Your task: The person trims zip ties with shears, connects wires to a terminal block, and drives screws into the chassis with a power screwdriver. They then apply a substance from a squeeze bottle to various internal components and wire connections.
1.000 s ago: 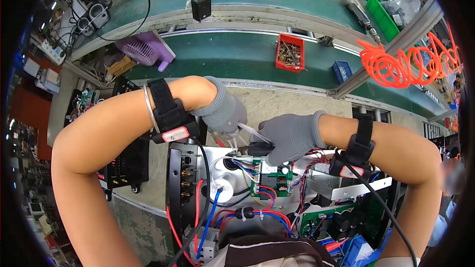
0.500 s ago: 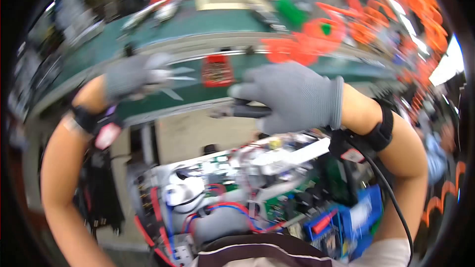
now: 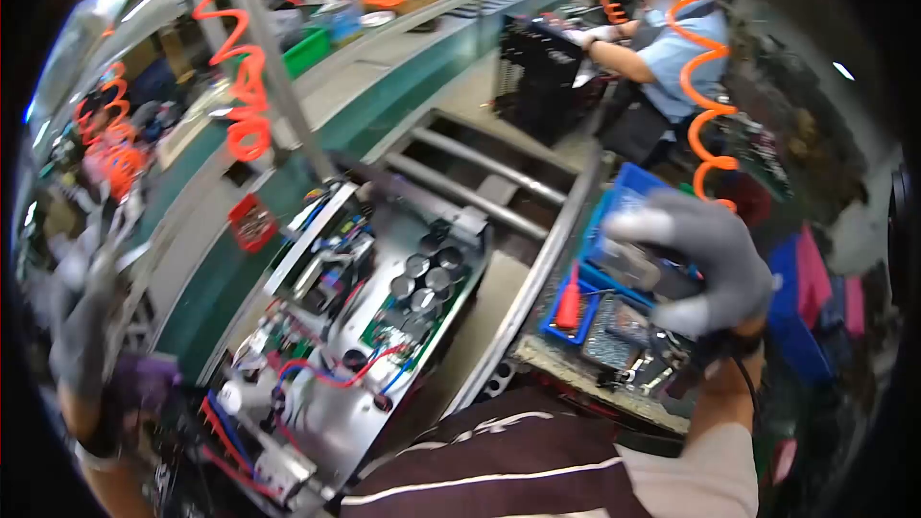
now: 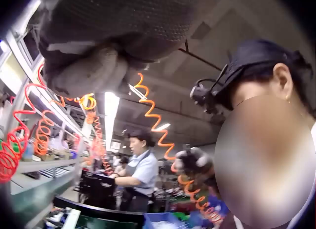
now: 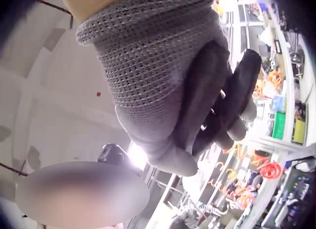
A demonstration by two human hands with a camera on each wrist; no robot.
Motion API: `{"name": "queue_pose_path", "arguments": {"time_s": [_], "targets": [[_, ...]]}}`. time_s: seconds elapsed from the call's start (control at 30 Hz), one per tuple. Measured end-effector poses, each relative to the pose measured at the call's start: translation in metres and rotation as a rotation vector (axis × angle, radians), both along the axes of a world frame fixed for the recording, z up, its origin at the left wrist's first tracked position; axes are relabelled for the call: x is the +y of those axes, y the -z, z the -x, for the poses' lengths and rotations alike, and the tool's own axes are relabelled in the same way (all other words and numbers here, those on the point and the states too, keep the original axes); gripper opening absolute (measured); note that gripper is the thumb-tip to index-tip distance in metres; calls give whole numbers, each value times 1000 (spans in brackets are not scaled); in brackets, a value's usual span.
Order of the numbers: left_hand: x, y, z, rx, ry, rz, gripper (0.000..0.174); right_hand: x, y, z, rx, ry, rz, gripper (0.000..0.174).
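Observation:
My gloved right hand is curled above the side bench, over its small blue trays and tools. In the right wrist view its fingers hold a pliers-like tool with black handles; the tool's head is hidden. At the far left of the head view, my gloved left hand is raised and blurred. Thin white strips, like cable ties, stick out from its bent fingers in the left wrist view. Between the hands lies an open metal chassis with wires, circuit boards and black capacitors.
A blue bin and a red-handled tool are on the side bench. A red bin of small parts stands on the green line. Orange coiled hoses hang down. Another person works by a black cabinet.
The head view has swung right. My hands have parted from over the chassis: the left, with the white strips, went to the left, and the right, with the tool, moved over the side bench.

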State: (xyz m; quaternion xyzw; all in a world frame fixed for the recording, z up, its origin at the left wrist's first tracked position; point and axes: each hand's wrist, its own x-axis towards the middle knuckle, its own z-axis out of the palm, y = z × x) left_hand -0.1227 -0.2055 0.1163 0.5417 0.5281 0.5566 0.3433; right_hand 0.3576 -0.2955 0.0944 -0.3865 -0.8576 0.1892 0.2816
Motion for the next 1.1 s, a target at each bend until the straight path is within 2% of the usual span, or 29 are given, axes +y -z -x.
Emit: {"name": "queue_pose_path", "arguments": {"time_s": [0.1, 0.17, 0.2, 0.23, 0.27, 0.3, 0.37, 0.43, 0.5, 0.53, 0.63, 0.67, 0.77, 0.83, 0.87, 0.9, 0.93, 0.97, 1.0, 1.03, 1.07, 1.1], "targets": [[26, 16, 15, 492, 54, -115, 13, -50, 56, -52, 105, 147, 137, 59], [61, 27, 37, 694, 69, -351, 21, -90, 95, -64, 397, 489, 343, 55], [52, 17, 24, 717, -84, -44, 21, -104, 111, -71, 535, 613, 430, 54], [80, 37, 56, 697, -27, -194, 23, -113, 123, -75, 611, 698, 502, 54], [86, 40, 66, 739, 6, -141, 24, -114, 122, -72, 595, 699, 522, 51], [93, 46, 69, 658, 37, -163, 24, -117, 127, -72, 584, 721, 545, 48], [111, 49, 82, 747, -67, -75, 24, -124, 141, -72, 594, 720, 582, 44], [130, 51, 102, 633, -128, 59, 24, -129, 154, -84, 624, 738, 690, 44], [140, 55, 117, 432, -154, -5, 24, -130, 156, -84, 554, 707, 693, 50], [148, 52, 134, 344, -138, 82, 20, -135, 156, -75, 571, 783, 640, 55], [167, 41, 162, 23, -266, 85, 17, -131, 139, -47, 584, 771, 667, 59], [174, 35, 166, -201, -222, 18, 15, -125, 132, -32, 645, 745, 678, 58], [223, 21, 179, -521, 48, -263, 14, -111, 128, -17, 566, 654, 672, 55], [234, 2, 129, -672, 54, -322, 15, -105, 124, -4, 615, 708, 699, 54], [232, -8, 101, -605, 104, -367, 13, -102, 130, -8, 617, 683, 694, 54], [233, -14, 76, -535, 161, -415, 12, -94, 123, 0, 594, 642, 658, 45], [248, -27, 70, -383, 455, -471, 16, -90, 158, -23, 759, 531, 668, 78], [265, -39, 64, -231, 751, -520, 19, -92, 168, -31, 736, 481, 604, 76], [214, -41, 4, -129, 624, -509, 21, -95, 166, -21, 826, 545, 638, 68], [208, -60, -33, -429, 667, -203, 20, -96, 180, -38, 707, 554, 694, 63], [163, -75, -83, -460, 803, -191, 30, -95, 169, -29, 704, 630, 741, 58], [151, -89, -118, -470, 712, -215, 22, -97, 180, -34, 729, 677, 750, 52]]}}
